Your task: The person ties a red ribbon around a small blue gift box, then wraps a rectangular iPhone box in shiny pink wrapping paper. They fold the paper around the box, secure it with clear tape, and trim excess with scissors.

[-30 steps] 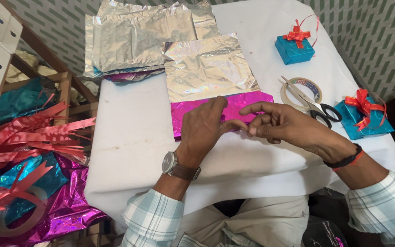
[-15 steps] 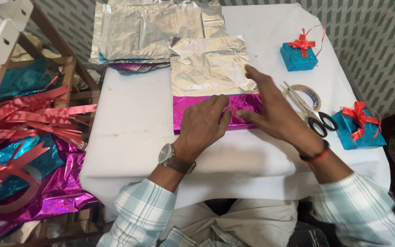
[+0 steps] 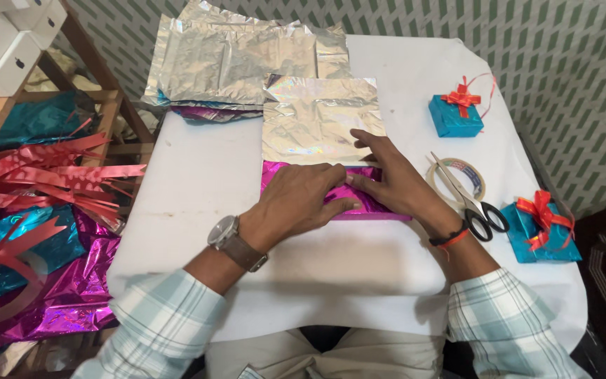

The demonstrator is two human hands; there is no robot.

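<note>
**Hands pressing a magenta foil fold flat**

Left hand (image 3: 296,203) lies spread, palm down, on the magenta foil-wrapped parcel (image 3: 376,205) at the middle of the table (image 3: 198,182); right hand (image 3: 394,184) lies flat beside it, fingers reaching onto the silver holographic sheet (image 3: 317,119). Neither grips anything. Slick foil could slide or spring back if pressure eases, spoiling the crease. Scissors (image 3: 473,203) on the tape roll (image 3: 461,174) sit near the right wrist and might be knocked. What the parcel encloses is hidden, possibly a box.
</note>
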